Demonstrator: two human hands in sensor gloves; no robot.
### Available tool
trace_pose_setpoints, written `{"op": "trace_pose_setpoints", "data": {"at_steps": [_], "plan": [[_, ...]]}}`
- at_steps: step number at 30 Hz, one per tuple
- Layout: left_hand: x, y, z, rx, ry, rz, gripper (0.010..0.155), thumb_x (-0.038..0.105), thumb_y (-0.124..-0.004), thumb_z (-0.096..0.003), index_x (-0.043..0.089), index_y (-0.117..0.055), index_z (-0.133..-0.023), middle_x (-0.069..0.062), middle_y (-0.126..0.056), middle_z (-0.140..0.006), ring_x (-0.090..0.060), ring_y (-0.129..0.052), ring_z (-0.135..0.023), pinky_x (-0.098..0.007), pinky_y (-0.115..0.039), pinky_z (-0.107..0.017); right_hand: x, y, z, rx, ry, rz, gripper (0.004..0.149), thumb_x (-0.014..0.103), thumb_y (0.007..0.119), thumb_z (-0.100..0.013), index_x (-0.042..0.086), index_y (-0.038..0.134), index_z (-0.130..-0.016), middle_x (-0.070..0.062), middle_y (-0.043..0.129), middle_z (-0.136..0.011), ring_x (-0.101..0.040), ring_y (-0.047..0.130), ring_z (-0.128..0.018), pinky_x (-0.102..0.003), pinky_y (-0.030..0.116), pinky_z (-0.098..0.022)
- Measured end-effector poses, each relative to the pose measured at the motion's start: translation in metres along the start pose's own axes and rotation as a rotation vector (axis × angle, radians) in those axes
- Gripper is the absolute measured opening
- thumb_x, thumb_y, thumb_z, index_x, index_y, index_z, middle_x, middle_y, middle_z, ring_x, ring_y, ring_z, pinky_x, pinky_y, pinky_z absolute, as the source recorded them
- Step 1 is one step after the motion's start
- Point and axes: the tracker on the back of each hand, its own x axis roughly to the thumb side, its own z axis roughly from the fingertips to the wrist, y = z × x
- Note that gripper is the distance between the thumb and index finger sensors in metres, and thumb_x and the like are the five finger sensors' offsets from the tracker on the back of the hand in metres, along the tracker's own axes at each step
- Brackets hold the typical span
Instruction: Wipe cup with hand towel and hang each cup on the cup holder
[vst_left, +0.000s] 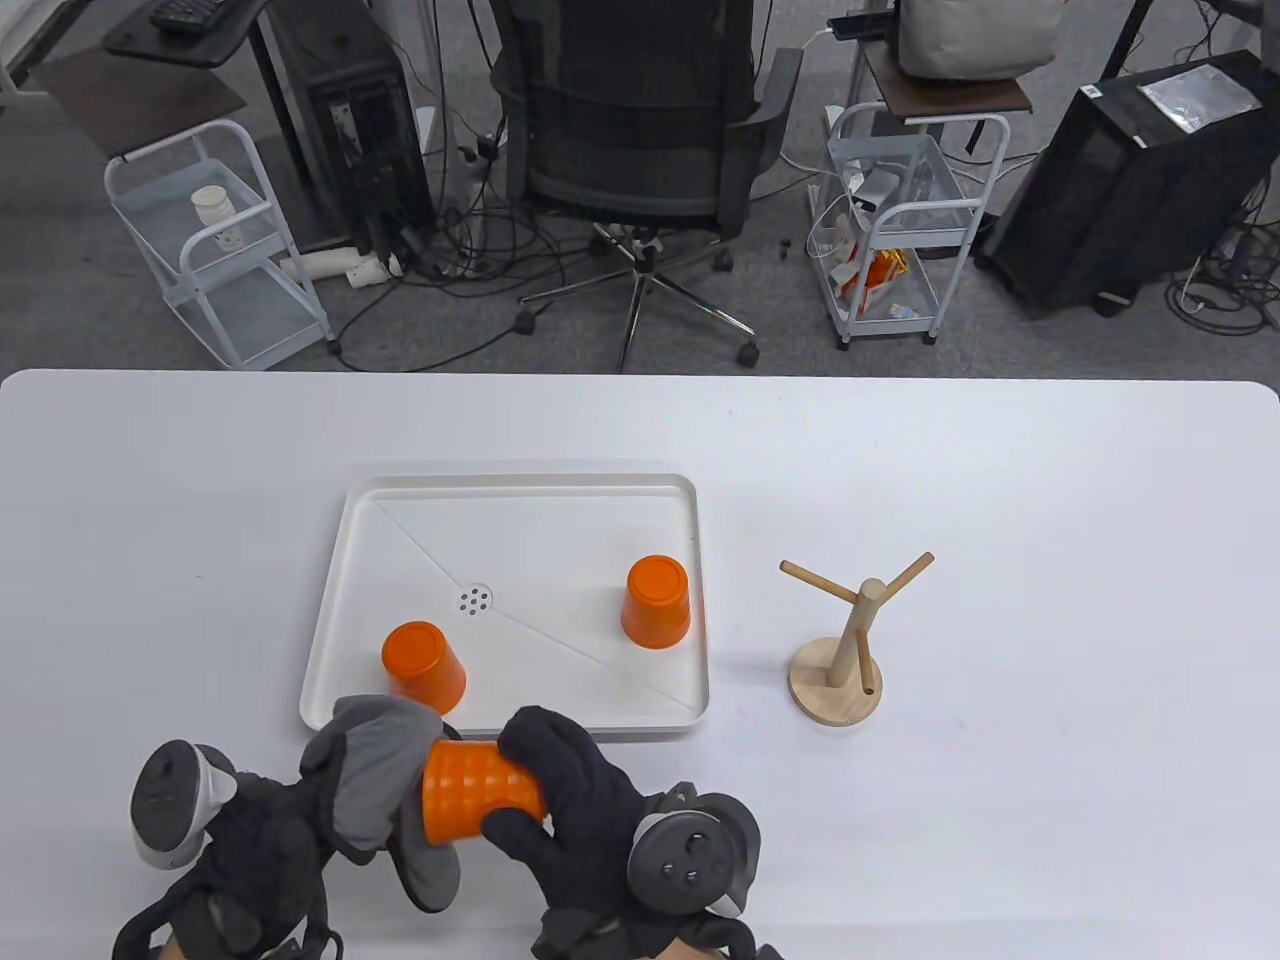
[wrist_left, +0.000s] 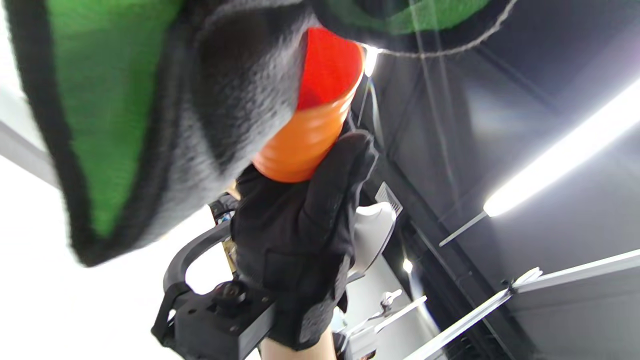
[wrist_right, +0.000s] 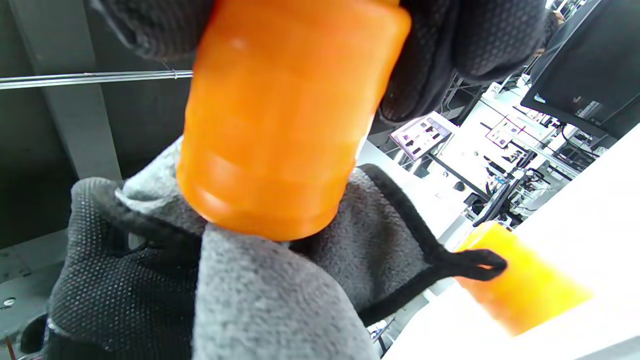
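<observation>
My right hand (vst_left: 545, 790) grips a ribbed orange cup (vst_left: 480, 795) lying sideways above the table's front edge. My left hand (vst_left: 330, 800) holds a grey hand towel (vst_left: 375, 770) bunched against the cup's open end; the towel (wrist_left: 240, 95) covers part of the cup's mouth (wrist_left: 327, 70) in the left wrist view. In the right wrist view the held cup (wrist_right: 280, 115) fills the middle, with the towel (wrist_right: 280, 295) below it. Two more orange cups stand upside down in the white tray (vst_left: 520, 500): one at front left (vst_left: 422, 665), one at right (vst_left: 655, 600). The wooden cup holder (vst_left: 845, 645) stands bare, right of the tray.
The tray has a drain hole (vst_left: 474, 600) near its middle. Beyond the table's far edge stand an office chair (vst_left: 635, 120), two white carts (vst_left: 215, 250) and computer towers. White table surface lies right of the cup holder.
</observation>
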Motion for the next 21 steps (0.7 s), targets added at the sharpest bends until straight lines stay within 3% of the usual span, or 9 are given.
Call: {"op": "trace_pose_setpoints", "data": {"at_steps": [12,21], "plan": [[-0.003,-0.019,-0.012,-0.047,0.107,-0.106,0.073,0.067,-0.053,-0.0496,0.044,-0.022,-0.112,0.001,-0.008,-0.121,-0.053,-0.050,-0.106,-0.071,-0.048,-0.074,0.001,0.004,0.000,0.019,0.021,-0.010,0.070,0.055,0.065,-0.049,0.018,0.040,-0.103,-0.017,0.059,-0.105,-0.040,0.087,-0.075,-0.060,0.071,-0.064],[-0.005,-0.031,-0.017,-0.071,0.186,-0.252,0.073,0.065,-0.061,-0.0517,0.052,-0.010,-0.103,0.004,0.000,-0.116,-0.043,-0.059,-0.102,-0.067,-0.055,-0.074,0.001,0.008,0.001,0.038,0.042,-0.001,0.070,0.056,0.063,-0.049,0.016,0.042,-0.103,-0.018,0.062,-0.103,-0.038,0.090,-0.071,-0.059,0.073,-0.061]]}}
